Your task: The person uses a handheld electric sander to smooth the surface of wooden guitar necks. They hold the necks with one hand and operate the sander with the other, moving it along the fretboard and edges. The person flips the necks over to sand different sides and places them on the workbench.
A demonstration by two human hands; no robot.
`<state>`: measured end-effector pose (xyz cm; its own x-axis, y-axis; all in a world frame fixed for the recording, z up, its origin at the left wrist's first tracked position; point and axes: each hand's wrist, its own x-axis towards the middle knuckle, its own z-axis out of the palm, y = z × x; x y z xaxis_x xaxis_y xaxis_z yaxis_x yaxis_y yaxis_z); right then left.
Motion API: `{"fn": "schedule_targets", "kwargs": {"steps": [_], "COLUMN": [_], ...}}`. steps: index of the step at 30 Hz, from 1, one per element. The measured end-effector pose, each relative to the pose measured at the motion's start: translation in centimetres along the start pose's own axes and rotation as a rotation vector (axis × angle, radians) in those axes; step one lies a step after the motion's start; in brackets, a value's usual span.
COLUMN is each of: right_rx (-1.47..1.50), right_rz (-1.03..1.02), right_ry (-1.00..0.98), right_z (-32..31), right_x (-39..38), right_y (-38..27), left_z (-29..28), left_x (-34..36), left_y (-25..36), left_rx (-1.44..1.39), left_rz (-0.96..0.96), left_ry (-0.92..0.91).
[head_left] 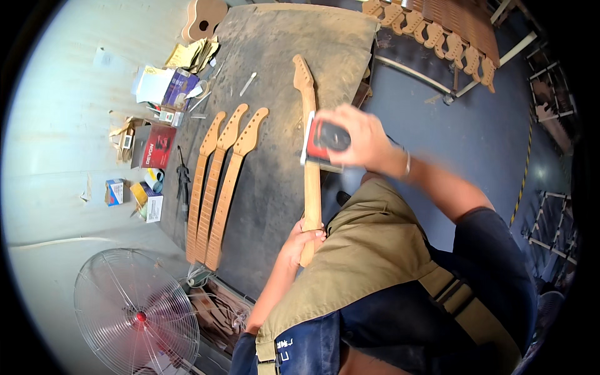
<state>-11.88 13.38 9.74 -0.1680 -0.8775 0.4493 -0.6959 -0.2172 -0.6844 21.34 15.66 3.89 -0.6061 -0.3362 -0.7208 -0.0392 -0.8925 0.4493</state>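
Note:
A bare wooden guitar neck [310, 181] lies lengthwise along the right edge of the dusty workbench [275, 125], headstock pointing away from me. My left hand [300, 240] grips its near end. My right hand [356, 140] is shut on a red and black sanding block [324, 142] pressed against the middle of the neck; the hand is blurred.
Three more unfinished necks [219, 187] lie side by side to the left. Boxes, papers and small tools [162, 125] crowd the bench's left edge. A wire-caged fan [134, 312] stands lower left. A small guitar body [203, 17] and a rack of necks [437, 31] are at the back.

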Motion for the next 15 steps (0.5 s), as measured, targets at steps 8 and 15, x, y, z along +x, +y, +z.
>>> {"fn": "schedule_targets", "kwargs": {"steps": [8, 15], "right_rx": [0.033, -0.294], "right_rz": [-0.032, 0.007], "right_ry": [-0.170, 0.125], "right_z": [-1.9, -0.3], "right_x": [-5.1, 1.3], "right_y": [-7.6, 3.4], "left_z": [2.3, 2.5], "left_x": [-0.9, -1.3], "left_y": [1.2, 2.6], "left_rx": [0.097, 0.188], "left_rz": [0.017, -0.080], "left_ry": [0.049, 0.118]}}
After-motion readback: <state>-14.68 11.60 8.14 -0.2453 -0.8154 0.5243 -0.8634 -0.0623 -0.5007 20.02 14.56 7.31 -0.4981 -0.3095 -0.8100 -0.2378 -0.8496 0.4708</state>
